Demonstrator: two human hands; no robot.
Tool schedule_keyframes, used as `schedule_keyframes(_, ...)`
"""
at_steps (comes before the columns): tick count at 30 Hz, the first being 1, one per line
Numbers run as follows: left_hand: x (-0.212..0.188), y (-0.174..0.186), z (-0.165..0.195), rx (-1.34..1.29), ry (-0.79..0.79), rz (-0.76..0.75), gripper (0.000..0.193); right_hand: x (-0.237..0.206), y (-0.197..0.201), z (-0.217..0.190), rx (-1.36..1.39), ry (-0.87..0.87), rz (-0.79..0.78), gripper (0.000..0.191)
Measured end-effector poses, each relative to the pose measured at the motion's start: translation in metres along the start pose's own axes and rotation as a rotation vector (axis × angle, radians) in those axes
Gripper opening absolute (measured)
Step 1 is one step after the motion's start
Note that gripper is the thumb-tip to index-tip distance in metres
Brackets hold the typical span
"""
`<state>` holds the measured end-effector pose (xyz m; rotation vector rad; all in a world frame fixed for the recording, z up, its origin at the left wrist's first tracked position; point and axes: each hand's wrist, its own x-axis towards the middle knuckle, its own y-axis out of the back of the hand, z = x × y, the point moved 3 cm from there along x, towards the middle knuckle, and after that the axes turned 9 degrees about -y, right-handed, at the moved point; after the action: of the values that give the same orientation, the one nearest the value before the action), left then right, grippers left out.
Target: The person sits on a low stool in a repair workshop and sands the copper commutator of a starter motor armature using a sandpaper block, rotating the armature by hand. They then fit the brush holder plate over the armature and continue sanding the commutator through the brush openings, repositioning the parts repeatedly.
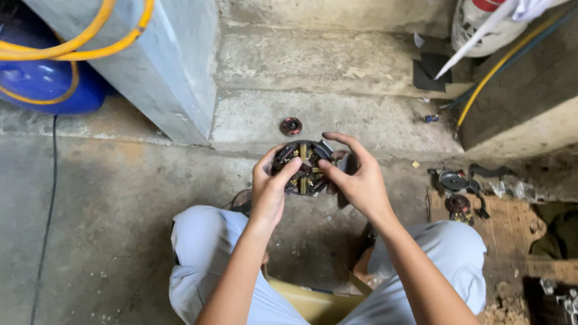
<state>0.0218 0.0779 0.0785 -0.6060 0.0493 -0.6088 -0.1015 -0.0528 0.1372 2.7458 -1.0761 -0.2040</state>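
Concrete floor (101, 218), rough and stained, with concrete steps (309, 64) rising behind it — person squatting, knees in pale trousers at the bottom of the view.

Both hands are up in front of the knees, holding a round black disc-shaped part (304, 169) with brass-coloured inserts and short wires, above the floor near the foot of the lowest step. Left hand (268, 188) grips the left rim, thumb across the face. Right hand (359, 177) pinches the right rim, index finger arched over the top, thumb pressing toward the centre. Neither hand is spread flat; both are closed on the part.

Handling, my read: rigid, metal and plastic, moderate weight for its size — probably greasy, so slippery. Brass bits and wires look like the weak points; hold by the outer rim, not the inserts.

Around it:
- small dark round cap (291, 126) on the lowest step, just beyond the hands
- loose dark parts (458, 194) on a wooden board (507, 228) at the right edge of the floor
- yellow hose (53, 47) looped over a blue tank (35, 79), top left corner
- white sack (503, 1) top right
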Motion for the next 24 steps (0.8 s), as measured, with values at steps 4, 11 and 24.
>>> schedule_keyframes(4,-0.011,-0.013,-0.006,0.151,-0.064,-0.008,0.031,-0.024,0.010,-0.028,-0.465,0.571,0.170,0.048)
schedule_keyframes(11,-0.017,-0.034,0.014,0.465,-0.199,-0.094,0.024,-0.026,0.021,-0.048,-0.650,0.417,0.107,0.042)
schedule_keyframes(24,-0.017,-0.010,-0.024,-0.047,0.031,0.055,0.028,-0.034,0.013,-0.019,-0.406,0.543,0.125,0.032)
